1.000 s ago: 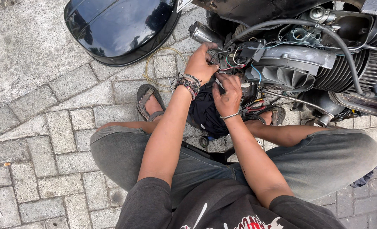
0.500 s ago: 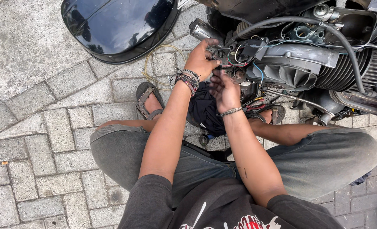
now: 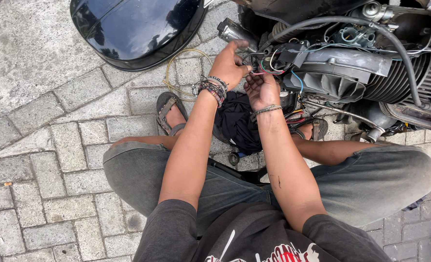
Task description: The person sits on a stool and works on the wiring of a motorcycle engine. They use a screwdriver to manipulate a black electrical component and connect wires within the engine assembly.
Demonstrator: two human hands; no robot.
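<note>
I sit low on paving stones in front of an exposed scooter engine (image 3: 351, 73). My left hand (image 3: 229, 65), with several bracelets at the wrist, pinches a bundle of thin coloured wires (image 3: 269, 68) at the engine's left side. My right hand (image 3: 261, 90), palm up with a metal bracelet, holds the same wires just below and to the right. A thick black hose (image 3: 366, 24) arcs over the engine. Fingertips of both hands meet at the wires.
A glossy black body panel (image 3: 133, 29) lies on the paving at the upper left. A yellow looped cable (image 3: 176, 73) lies beside my sandalled left foot (image 3: 169, 114). A black cloth (image 3: 237, 121) sits between my knees. Finned cylinder (image 3: 409, 77) at right.
Both hands have stayed at the wiring; the right hand turned palm up and dropped slightly, and the left hand's fingers shifted onto the wires. The view moved a little closer.
</note>
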